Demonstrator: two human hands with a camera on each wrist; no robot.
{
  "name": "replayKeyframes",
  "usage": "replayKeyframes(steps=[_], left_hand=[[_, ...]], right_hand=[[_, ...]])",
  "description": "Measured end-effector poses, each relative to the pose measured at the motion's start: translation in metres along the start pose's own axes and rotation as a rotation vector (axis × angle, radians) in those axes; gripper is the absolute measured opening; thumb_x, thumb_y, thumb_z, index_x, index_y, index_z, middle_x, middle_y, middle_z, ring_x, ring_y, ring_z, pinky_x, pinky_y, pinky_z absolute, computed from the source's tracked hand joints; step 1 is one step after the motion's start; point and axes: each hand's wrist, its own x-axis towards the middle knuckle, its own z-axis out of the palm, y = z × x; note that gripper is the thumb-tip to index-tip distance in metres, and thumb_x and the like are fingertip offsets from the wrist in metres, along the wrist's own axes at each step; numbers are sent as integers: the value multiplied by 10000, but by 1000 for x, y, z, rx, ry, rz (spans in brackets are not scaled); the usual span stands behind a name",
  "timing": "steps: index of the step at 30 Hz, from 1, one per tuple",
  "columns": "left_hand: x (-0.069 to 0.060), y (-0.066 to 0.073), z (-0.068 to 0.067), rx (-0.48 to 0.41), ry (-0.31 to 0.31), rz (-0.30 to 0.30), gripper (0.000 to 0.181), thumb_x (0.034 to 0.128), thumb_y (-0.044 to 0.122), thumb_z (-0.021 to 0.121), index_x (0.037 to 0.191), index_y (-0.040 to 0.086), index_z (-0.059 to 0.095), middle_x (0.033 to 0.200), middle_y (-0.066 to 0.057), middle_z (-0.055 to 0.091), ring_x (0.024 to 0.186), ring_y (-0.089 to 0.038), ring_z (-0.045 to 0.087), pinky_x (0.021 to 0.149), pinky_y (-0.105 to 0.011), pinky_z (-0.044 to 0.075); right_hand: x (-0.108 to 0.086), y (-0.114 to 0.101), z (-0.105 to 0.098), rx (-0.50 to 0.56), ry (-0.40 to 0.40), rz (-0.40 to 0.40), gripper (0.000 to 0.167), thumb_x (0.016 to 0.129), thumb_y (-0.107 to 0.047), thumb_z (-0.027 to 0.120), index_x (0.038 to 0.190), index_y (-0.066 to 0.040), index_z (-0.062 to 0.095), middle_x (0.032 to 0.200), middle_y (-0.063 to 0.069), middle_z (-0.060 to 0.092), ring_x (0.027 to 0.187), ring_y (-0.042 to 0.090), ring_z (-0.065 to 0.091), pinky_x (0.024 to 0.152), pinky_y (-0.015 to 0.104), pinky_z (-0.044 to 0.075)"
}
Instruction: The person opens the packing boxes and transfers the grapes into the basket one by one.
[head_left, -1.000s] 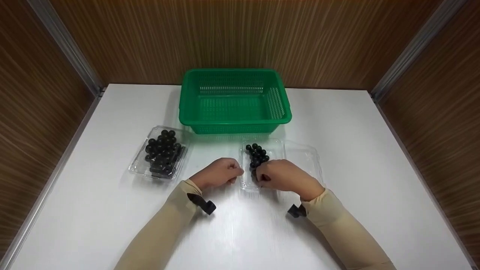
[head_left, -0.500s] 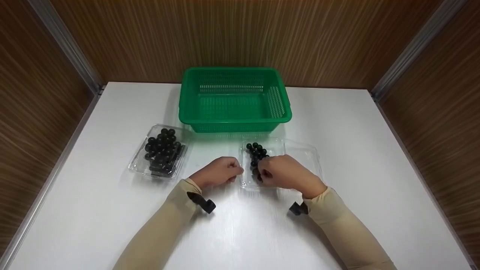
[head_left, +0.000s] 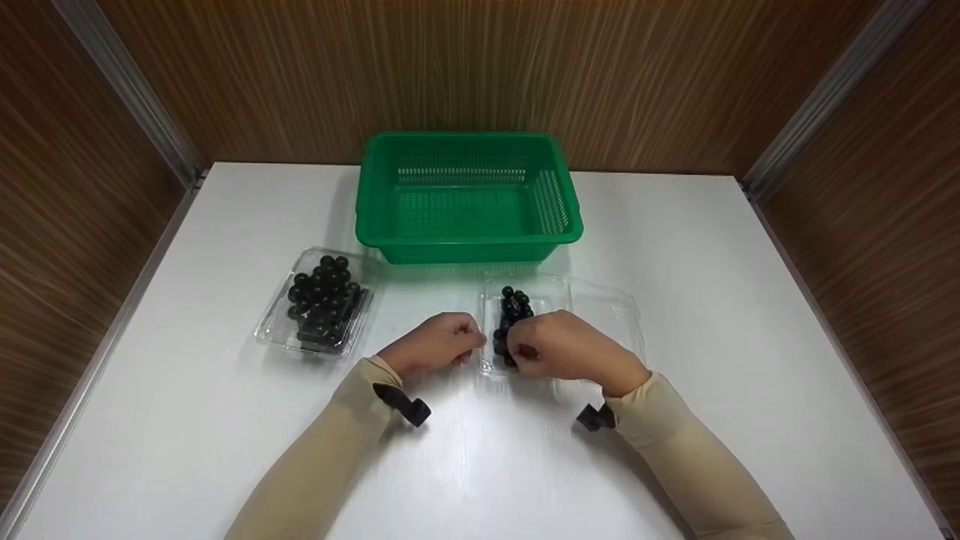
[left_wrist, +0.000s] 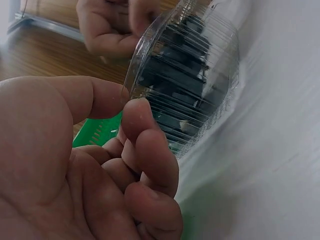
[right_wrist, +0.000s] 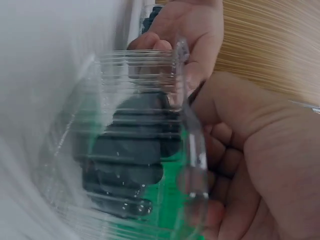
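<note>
A bunch of dark grapes [head_left: 514, 304] lies in an open clear plastic box [head_left: 489, 367] in front of me. My right hand [head_left: 562, 345] is over the box with curled fingers and grips the near end of the bunch; its fingertips are hidden in the head view. Thumb and index finger of my left hand [left_wrist: 115, 145] pinch the left rim of the box, as the left wrist view shows. Through the ribbed wall, the right wrist view shows the grapes [right_wrist: 125, 155] as a dark blur. The lid [head_left: 611, 307] lies folded out to the right.
Farther back stands a green plastic basket [head_left: 469, 241] against the wood-patterned wall. To the left, a second clear box [head_left: 274, 330] holds a bigger heap of dark grapes [head_left: 324, 296]. Panels [head_left: 870, 225] border the white table [head_left: 465, 465] on both sides.
The bunch has shifted and turned in the box under my right hand, now lying nearer its left side. My right hand has moved slightly; the left has stayed at the rim.
</note>
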Motion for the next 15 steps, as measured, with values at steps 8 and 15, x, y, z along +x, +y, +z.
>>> replayKeyframes(steps=[8, 15], left_hand=[[0, -2, 1, -10, -16, 1, 237, 1032, 245, 600, 878, 65, 621, 733, -16, 624, 631, -131, 539, 594, -261, 442], [-1, -1, -1, -4, -39, 11, 265, 1038, 262, 590, 916, 29, 628, 720, 13, 613, 648, -142, 558, 607, -265, 448]], right_hand=[[0, -1, 5, 56, -57, -92, 176, 824, -5, 665, 860, -177, 669, 784, -88, 597, 689, 56, 519, 632, 245, 466], [0, 1, 2, 53, -183, -146, 177, 936, -51, 729, 1056, -152, 809, 958, -40, 744, 919, 144, 684, 814, 329, 573]])
